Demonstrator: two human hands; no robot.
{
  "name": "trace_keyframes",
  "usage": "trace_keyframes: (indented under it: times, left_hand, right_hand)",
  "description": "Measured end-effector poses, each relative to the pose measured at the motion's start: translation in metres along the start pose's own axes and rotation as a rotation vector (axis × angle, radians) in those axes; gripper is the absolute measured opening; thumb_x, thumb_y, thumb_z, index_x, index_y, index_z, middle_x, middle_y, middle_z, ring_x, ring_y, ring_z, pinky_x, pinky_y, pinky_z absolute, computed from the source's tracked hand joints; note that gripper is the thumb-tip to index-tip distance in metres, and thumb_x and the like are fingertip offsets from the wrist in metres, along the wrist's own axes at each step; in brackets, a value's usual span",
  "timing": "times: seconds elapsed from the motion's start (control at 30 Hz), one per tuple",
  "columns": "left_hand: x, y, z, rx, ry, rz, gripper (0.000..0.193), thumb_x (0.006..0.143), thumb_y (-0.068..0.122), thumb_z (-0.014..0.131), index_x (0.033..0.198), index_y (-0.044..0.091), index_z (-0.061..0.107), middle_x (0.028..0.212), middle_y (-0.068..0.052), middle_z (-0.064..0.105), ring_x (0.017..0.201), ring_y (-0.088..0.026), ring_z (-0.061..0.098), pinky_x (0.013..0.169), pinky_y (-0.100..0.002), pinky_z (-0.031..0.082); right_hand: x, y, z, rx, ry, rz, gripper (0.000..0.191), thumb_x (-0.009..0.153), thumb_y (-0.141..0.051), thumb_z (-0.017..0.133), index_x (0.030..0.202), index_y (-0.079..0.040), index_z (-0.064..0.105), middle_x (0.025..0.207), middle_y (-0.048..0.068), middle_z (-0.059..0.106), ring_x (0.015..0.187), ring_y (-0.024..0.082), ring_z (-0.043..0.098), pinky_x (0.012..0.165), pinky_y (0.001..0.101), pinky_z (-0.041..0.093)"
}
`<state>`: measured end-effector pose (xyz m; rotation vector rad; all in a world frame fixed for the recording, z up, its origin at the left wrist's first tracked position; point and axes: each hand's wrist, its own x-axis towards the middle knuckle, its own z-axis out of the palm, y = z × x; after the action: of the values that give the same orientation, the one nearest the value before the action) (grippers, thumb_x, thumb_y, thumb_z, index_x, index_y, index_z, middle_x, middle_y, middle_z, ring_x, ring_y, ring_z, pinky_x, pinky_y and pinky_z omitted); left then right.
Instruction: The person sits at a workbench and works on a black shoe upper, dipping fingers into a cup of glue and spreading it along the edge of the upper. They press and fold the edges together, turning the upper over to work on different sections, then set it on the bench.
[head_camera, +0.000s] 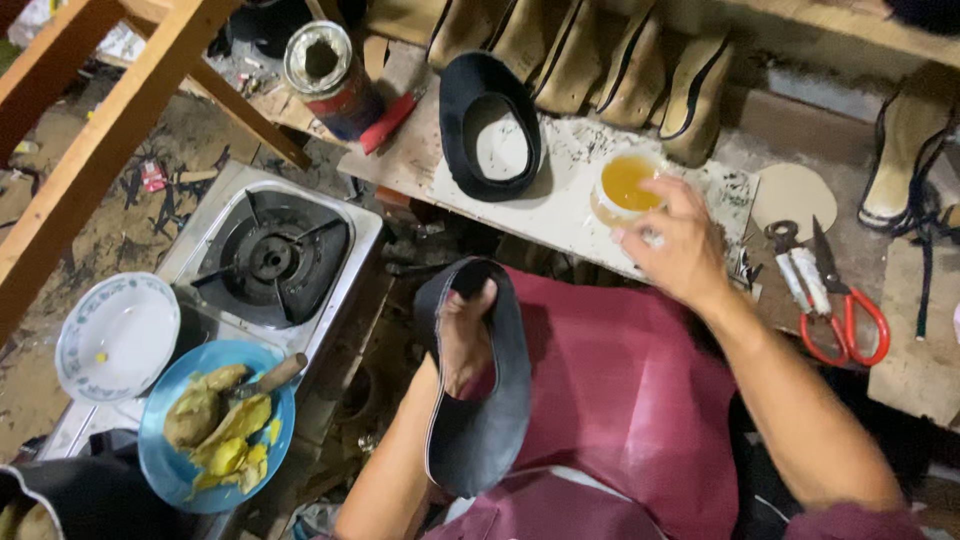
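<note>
1. Table (560, 215): a worn, pale board, stained and scratched. It carries the work items. A gas stove (270, 255) of grey sheet metal with a black burner stands beside it, at a lower level.
2. Shoe upper in hand (478, 400): a dark, flexible, matt piece curved into an open loop. It rests over the red apron (620, 390), near the person's body. No adhesive is visible on it, so coating appears not yet begun on this piece.
3. Second upper (492, 125): same dark material, oval, lying on the table with a pale inner panel showing. Judged as a separate piece in the same series.
4. Row of tan uppers (600, 60): stacked upright behind the table; their stage cannot be determined.
5. Left hand (462, 335): inside the loop of the held upper, fingers closed round its edge.
6. Right hand (680, 245): over the rim of the glue cup (628, 182), fingers bent and partly open. Whether they pinch a small applicator cannot be determined.
7. Glue cup: small, round, white, filled with glossy amber liquid.
8. Scissors (840, 300): red handles, steel blades, lying unused to the right.
</note>
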<state>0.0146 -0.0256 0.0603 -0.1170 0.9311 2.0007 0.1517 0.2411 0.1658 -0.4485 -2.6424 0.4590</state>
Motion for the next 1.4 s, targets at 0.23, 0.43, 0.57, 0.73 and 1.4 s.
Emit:
trace_keyframes:
  times: [0.23, 0.43, 0.57, 0.73, 1.4]
  left_hand:
    - [-0.005, -0.008, 0.027, 0.312, -0.111, 0.102, 0.014, 0.095, 0.013, 0.069, 0.108, 0.008, 0.069, 0.093, 0.002, 0.064, 0.079, -0.008, 0.057, 0.066, -0.026, 0.049]
    - [-0.007, -0.012, 0.028, 0.387, -0.169, 0.087, 0.007, 0.102, 0.011, 0.069, 0.102, 0.004, 0.068, 0.084, -0.002, 0.058, 0.066, -0.012, 0.049, 0.051, -0.028, 0.036]
    - [-0.002, -0.005, 0.027, 0.062, -0.186, 0.039, 0.009, 0.101, 0.015, 0.066, 0.103, 0.007, 0.067, 0.088, -0.001, 0.062, 0.072, -0.012, 0.056, 0.060, -0.028, 0.044]
    - [-0.005, -0.004, 0.039, -0.130, -0.136, -0.069, 0.015, 0.100, 0.023, 0.062, 0.105, 0.009, 0.067, 0.090, -0.002, 0.066, 0.075, -0.013, 0.062, 0.063, -0.030, 0.049]
    - [-0.017, -0.011, 0.021, 0.000, -0.398, -0.239, 0.024, 0.105, 0.021, 0.054, 0.113, 0.002, 0.065, 0.100, -0.009, 0.072, 0.089, -0.019, 0.071, 0.081, -0.035, 0.058]
  right_hand:
    - [-0.056, -0.074, -0.002, 0.619, -0.243, -0.155, 0.039, 0.083, -0.005, 0.069, 0.122, -0.003, 0.070, 0.154, 0.020, 0.044, 0.145, 0.036, 0.044, 0.117, 0.0435, 0.037]
    - [-0.060, -0.072, 0.010, 0.650, -0.292, -0.146, 0.043, 0.083, 0.004, 0.060, 0.123, -0.006, 0.073, 0.159, 0.022, 0.038, 0.148, 0.034, 0.040, 0.117, 0.0427, 0.040]
    - [-0.074, -0.061, 0.011, 0.700, -0.299, -0.230, 0.038, 0.082, 0.006, 0.060, 0.115, -0.005, 0.077, 0.150, 0.019, 0.050, 0.141, 0.031, 0.049, 0.115, 0.0418, 0.039]
    - [-0.089, -0.071, 0.020, 0.942, -0.382, 0.116, 0.062, 0.081, -0.004, 0.079, 0.139, -0.004, 0.058, 0.097, 0.004, 0.072, 0.086, 0.012, 0.068, 0.078, 0.0271, 0.056]
    - [-0.064, -0.071, -0.002, 0.398, -0.214, -0.435, 0.041, 0.077, 0.003, 0.069, 0.115, -0.011, 0.074, 0.109, 0.012, 0.068, 0.094, 0.028, 0.070, 0.081, 0.0368, 0.057]
